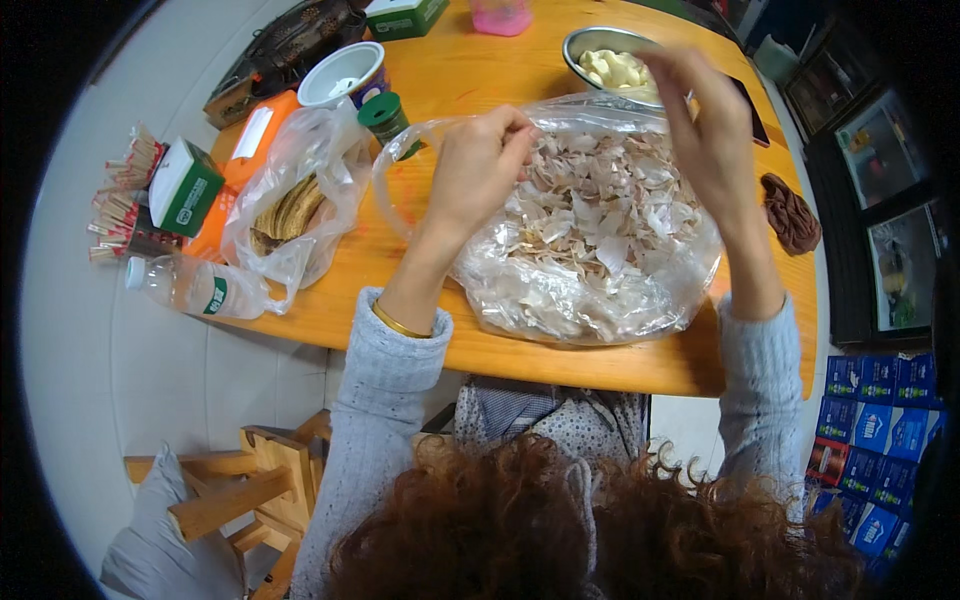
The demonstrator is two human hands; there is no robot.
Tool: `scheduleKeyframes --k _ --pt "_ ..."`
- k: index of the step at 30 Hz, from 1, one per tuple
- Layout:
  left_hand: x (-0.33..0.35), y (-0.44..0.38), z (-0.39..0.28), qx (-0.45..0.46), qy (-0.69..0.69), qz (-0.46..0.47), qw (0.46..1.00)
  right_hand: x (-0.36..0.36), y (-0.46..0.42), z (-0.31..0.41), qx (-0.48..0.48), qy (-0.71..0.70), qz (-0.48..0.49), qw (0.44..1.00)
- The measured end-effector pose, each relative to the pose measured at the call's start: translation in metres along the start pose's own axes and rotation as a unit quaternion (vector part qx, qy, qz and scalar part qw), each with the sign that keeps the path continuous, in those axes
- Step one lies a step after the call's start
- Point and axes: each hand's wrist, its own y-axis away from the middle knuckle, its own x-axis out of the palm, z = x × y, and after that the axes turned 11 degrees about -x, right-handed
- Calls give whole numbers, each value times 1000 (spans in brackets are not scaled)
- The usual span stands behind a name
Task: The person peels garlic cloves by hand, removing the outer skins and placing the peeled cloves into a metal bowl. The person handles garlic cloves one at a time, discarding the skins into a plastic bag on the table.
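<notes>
On the wooden table (420, 330) lies a clear plastic bag (555, 307), opened wide and full of papery garlic skins (600, 202). My left hand (484, 165) is over the bag's left rim, thumb and fingers bent together; whether something small is between them cannot be told. My right hand (701, 127), blurred, hangs above the bag's upper right side near a metal bowl (577, 41), its fingers apart and no held thing visible. Pale peeled garlic cloves (615, 69) fill the bowl, which stands just behind the bag.
To the left are a white plastic bag (337, 202) with bananas (289, 214), a water bottle (195, 285), tissue boxes, an orange basket, a green-lidded container (384, 120) and a white tub (341, 71). A brown cloth (790, 214) and a dark phone (750, 112) lie at the right.
</notes>
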Motion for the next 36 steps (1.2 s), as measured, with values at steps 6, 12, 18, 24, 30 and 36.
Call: scheduleKeyframes --k 6,12,18,24,30,36 --pt "5 8 17 146 -297 6 944 27 57 42 86 -127 266 952" --pt "14 12 19 82 -339 71 934 29 62 42 86 -96 285 950" --pt "19 5 -7 182 -67 -13 981 29 52 38 145 -90 19 985" --pt "31 10 -3 110 126 77 983 35 57 38 364 -399 1 841" --pt "37 14 -10 31 249 169 953 41 68 34 269 -279 -57 920" --pt "33 10 -3 46 166 127 977 30 54 49 142 -154 6 978"
